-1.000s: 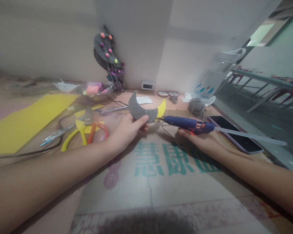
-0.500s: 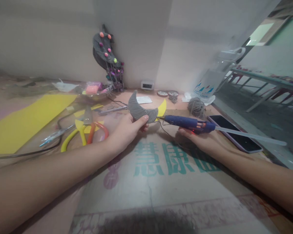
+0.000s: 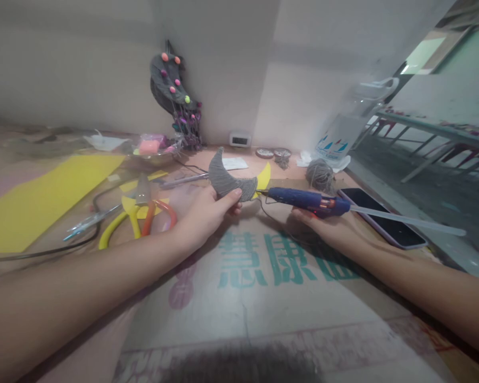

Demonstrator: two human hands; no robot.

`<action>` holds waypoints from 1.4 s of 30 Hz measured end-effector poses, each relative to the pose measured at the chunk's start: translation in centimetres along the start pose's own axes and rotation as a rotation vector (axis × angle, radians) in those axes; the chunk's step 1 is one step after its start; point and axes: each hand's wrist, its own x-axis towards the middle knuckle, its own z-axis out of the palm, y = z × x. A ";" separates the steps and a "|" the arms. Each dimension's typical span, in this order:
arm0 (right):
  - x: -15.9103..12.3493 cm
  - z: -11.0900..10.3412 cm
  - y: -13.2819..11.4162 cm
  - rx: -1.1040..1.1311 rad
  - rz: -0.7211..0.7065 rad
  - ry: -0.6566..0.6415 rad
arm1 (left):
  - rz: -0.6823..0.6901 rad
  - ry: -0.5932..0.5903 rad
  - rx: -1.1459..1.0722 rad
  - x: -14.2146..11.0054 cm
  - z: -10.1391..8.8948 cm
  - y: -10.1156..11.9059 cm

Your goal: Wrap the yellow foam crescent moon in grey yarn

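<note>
Between thumb and fingers, my left hand (image 3: 217, 207) pinches a crescent moon shape (image 3: 233, 183), mostly wrapped in grey yarn. Its right tip (image 3: 264, 176) is bare yellow. A blue hot glue gun (image 3: 299, 198) is held in my right hand (image 3: 311, 221), whose fingers are partly hidden under the tool. The nozzle touches, or nearly touches, the crescent where the yarn meets the yellow. A long clear glue stick (image 3: 407, 219) sticks out of the gun's back. Loose yarn (image 3: 269, 215) trails below the crescent.
Left of my hands lie scissors (image 3: 143, 213) with yellow and orange handles, a pen (image 3: 90, 221) and a yellow sheet (image 3: 51, 197). Behind stand a decorated grey moon (image 3: 165, 80) and a small clock (image 3: 240, 139). At right are a yarn ball (image 3: 320, 174), a phone (image 3: 383, 221) and a bottle (image 3: 339, 127).
Both hands keep the same hold, with the glue gun's nozzle still at the yarn's edge. The whole view has shifted very slightly.
</note>
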 end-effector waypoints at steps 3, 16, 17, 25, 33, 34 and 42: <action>-0.1 0.1 0.2 0.008 -0.016 0.006 | -0.001 0.002 -0.022 0.1 0.0 -0.1; -0.2 0.0 -0.3 0.069 -0.083 -0.010 | -0.025 0.014 -0.028 -0.1 0.1 0.3; -0.2 0.0 -0.2 0.067 -0.084 0.006 | -0.025 0.010 -0.029 -0.1 0.1 0.3; 0.1 -0.2 -0.2 0.038 -0.050 0.010 | -0.040 0.001 -0.054 -0.2 0.2 0.5; 0.0 -0.2 -0.5 0.077 -0.074 -0.021 | -0.048 0.008 -0.025 -0.2 0.1 0.2; 0.0 -0.2 -0.5 0.077 -0.061 -0.007 | -0.050 0.005 -0.026 -0.2 0.1 0.2; 0.2 0.2 0.5 0.052 -0.042 0.087 | -0.054 0.006 -0.040 -0.2 0.2 0.3</action>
